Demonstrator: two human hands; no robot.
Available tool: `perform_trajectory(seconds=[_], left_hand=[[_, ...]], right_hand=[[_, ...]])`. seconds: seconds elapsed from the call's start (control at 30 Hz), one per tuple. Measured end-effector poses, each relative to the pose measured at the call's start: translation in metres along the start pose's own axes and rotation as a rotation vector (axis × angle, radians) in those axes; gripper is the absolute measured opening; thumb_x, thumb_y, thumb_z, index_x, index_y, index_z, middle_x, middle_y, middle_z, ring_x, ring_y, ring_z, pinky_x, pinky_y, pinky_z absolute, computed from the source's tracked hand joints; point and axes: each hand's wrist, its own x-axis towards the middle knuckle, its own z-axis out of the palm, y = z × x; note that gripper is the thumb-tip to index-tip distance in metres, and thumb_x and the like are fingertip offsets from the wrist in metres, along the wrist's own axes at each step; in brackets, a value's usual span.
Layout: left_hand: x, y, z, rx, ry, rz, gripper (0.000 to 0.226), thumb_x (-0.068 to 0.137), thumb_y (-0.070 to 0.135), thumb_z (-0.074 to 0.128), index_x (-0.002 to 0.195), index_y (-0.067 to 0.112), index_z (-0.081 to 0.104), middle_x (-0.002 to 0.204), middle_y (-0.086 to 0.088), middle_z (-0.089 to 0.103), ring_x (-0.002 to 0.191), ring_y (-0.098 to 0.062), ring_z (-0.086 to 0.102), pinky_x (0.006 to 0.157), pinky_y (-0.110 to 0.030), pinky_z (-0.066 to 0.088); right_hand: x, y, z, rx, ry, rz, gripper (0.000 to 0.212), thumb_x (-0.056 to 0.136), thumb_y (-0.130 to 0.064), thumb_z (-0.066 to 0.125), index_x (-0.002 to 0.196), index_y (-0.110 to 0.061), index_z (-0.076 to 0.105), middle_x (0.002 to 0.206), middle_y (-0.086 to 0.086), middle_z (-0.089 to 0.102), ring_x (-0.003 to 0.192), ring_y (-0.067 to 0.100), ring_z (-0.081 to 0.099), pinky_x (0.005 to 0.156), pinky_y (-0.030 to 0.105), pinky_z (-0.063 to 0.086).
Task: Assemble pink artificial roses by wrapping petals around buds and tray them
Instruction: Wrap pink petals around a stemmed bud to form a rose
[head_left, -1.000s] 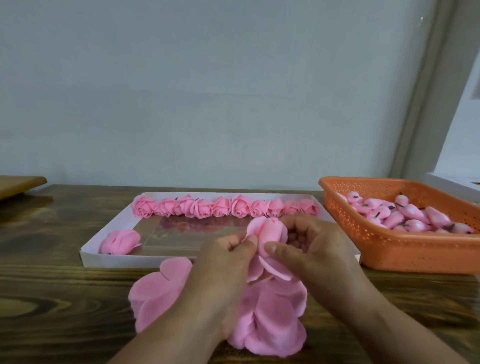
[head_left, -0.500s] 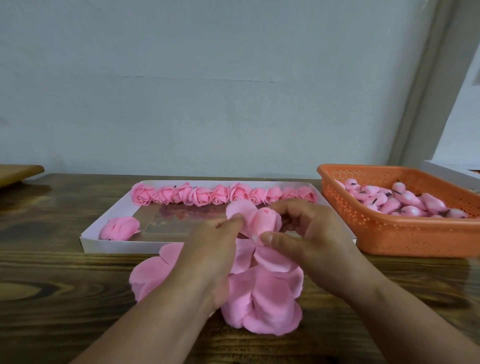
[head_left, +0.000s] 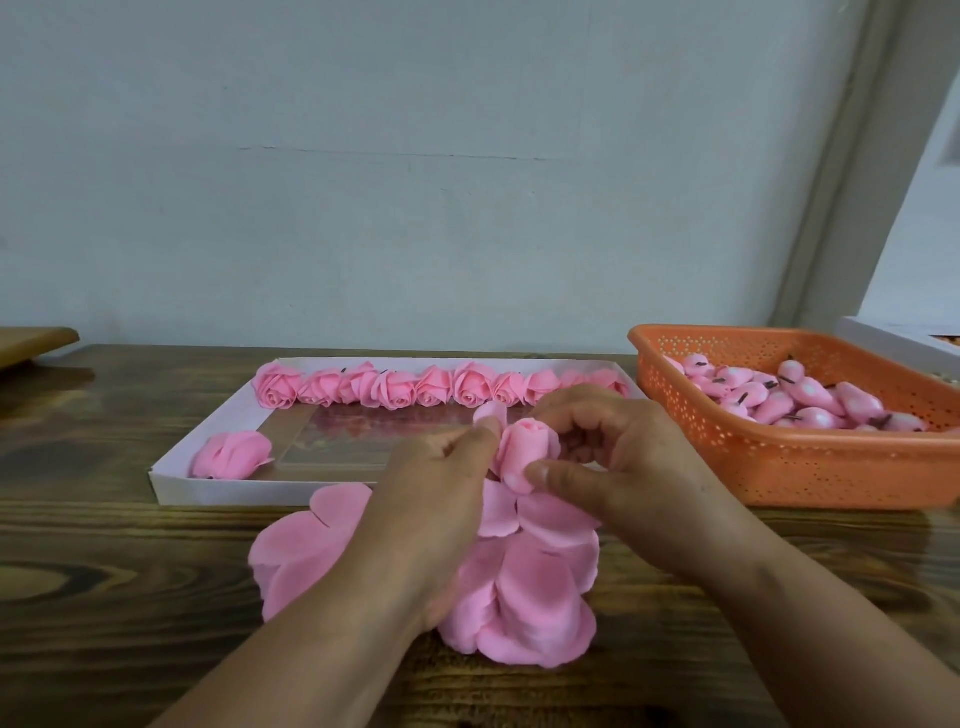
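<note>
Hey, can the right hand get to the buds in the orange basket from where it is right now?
Probably yes, but not at once. The orange perforated plastic basket is open-topped, just right of the right hand, with nothing between them. That hand's grip is busy pinching the half-wrapped pink rose bud, so it would have to let go first.

A small handcraft workroom is suggested. A dark wooden table (head_left: 104, 545) is set against a plain pale wall (head_left: 415, 182); batch work is shown by a white tray (head_left: 208, 491) lined with finished roses (head_left: 431, 387) and an orange basket (head_left: 810, 467) filled with buds (head_left: 800, 395).
</note>
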Motion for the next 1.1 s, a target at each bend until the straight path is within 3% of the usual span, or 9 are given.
perform_trajectory(seconds=[0.1, 0.2, 0.37, 0.53, 0.63, 0.7, 0.8, 0.93, 1.1], left_hand=[[0.0, -0.001, 0.0, -0.029, 0.017, 0.02, 0.031, 0.096, 0.036, 0.05, 0.08, 0.024, 0.074, 0.083, -0.008, 0.075, 0.087, -0.028, 0.071, 0.085, -0.052, 0.054], [0.004, -0.003, -0.002, -0.13, 0.035, -0.032, 0.028, 0.094, 0.018, 0.053, 0.078, 0.015, 0.075, 0.078, -0.009, 0.075, 0.079, -0.027, 0.073, 0.07, -0.041, 0.059], [0.006, -0.006, -0.005, -0.248, 0.04, -0.065, 0.013, 0.089, 0.009, 0.06, 0.087, 0.009, 0.072, 0.081, -0.013, 0.075, 0.076, -0.027, 0.073, 0.064, -0.037, 0.058], [0.009, -0.008, -0.005, -0.28, 0.06, -0.109, 0.015, 0.086, 0.004, 0.063, 0.077, 0.008, 0.074, 0.072, -0.013, 0.073, 0.061, -0.024, 0.069, 0.051, -0.032, 0.055], [0.009, -0.006, -0.006, -0.255, 0.033, -0.131, 0.011, 0.086, 0.005, 0.063, 0.081, 0.005, 0.073, 0.068, -0.011, 0.072, 0.054, -0.018, 0.067, 0.046, -0.026, 0.051], [0.01, -0.006, -0.008, -0.19, -0.001, -0.132, 0.013, 0.089, 0.01, 0.062, 0.086, 0.004, 0.073, 0.074, -0.013, 0.073, 0.06, -0.021, 0.068, 0.051, -0.029, 0.052], [0.011, -0.007, -0.009, -0.096, -0.033, -0.118, 0.025, 0.092, 0.025, 0.061, 0.08, 0.009, 0.075, 0.08, -0.015, 0.074, 0.072, -0.027, 0.069, 0.073, -0.042, 0.055], [0.008, -0.005, -0.008, -0.047, -0.089, -0.07, 0.028, 0.094, 0.036, 0.055, 0.077, 0.032, 0.077, 0.086, -0.003, 0.076, 0.087, -0.021, 0.071, 0.09, -0.041, 0.053], [0.006, -0.003, -0.01, 0.067, -0.215, 0.032, 0.046, 0.099, 0.037, 0.041, 0.072, 0.027, 0.077, 0.087, -0.006, 0.074, 0.092, -0.026, 0.066, 0.091, -0.043, 0.05]], right_hand=[[0.0, 0.001, 0.001, -0.012, 0.055, -0.013, 0.016, 0.074, -0.006, 0.075, 0.087, -0.013, 0.07, 0.086, 0.003, 0.065, 0.078, 0.024, 0.059, 0.072, 0.039, 0.052], [-0.002, 0.001, 0.002, 0.005, 0.053, -0.016, 0.016, 0.075, -0.01, 0.073, 0.089, -0.018, 0.07, 0.081, -0.001, 0.068, 0.077, 0.019, 0.062, 0.072, 0.037, 0.053], [-0.002, 0.002, 0.002, 0.083, 0.053, -0.013, 0.016, 0.079, -0.01, 0.07, 0.095, -0.015, 0.068, 0.089, -0.001, 0.07, 0.086, 0.018, 0.064, 0.081, 0.042, 0.052], [-0.004, -0.001, 0.003, 0.015, -0.013, -0.105, 0.016, 0.08, -0.011, 0.07, 0.096, -0.015, 0.067, 0.092, -0.008, 0.068, 0.09, 0.003, 0.061, 0.08, 0.019, 0.048], [-0.005, -0.002, 0.0, -0.089, -0.08, -0.153, 0.018, 0.082, -0.012, 0.07, 0.099, -0.016, 0.067, 0.096, -0.008, 0.067, 0.093, 0.005, 0.06, 0.081, 0.022, 0.047], [-0.005, -0.003, -0.004, -0.121, -0.12, -0.158, 0.02, 0.082, -0.012, 0.069, 0.101, -0.017, 0.067, 0.097, -0.007, 0.067, 0.094, 0.008, 0.06, 0.082, 0.028, 0.048], [-0.004, -0.003, -0.009, -0.151, -0.168, -0.148, 0.019, 0.082, -0.01, 0.069, 0.1, -0.016, 0.067, 0.097, -0.005, 0.068, 0.094, 0.009, 0.061, 0.082, 0.032, 0.047], [-0.004, -0.001, -0.009, -0.186, -0.173, -0.113, 0.015, 0.079, -0.015, 0.072, 0.094, -0.016, 0.068, 0.095, -0.008, 0.065, 0.092, 0.01, 0.058, 0.082, 0.033, 0.048], [-0.002, -0.001, -0.006, -0.062, -0.057, -0.02, 0.031, 0.07, -0.01, 0.08, 0.094, -0.021, 0.065, 0.078, -0.004, 0.063, 0.072, 0.006, 0.057, 0.069, 0.021, 0.049]])
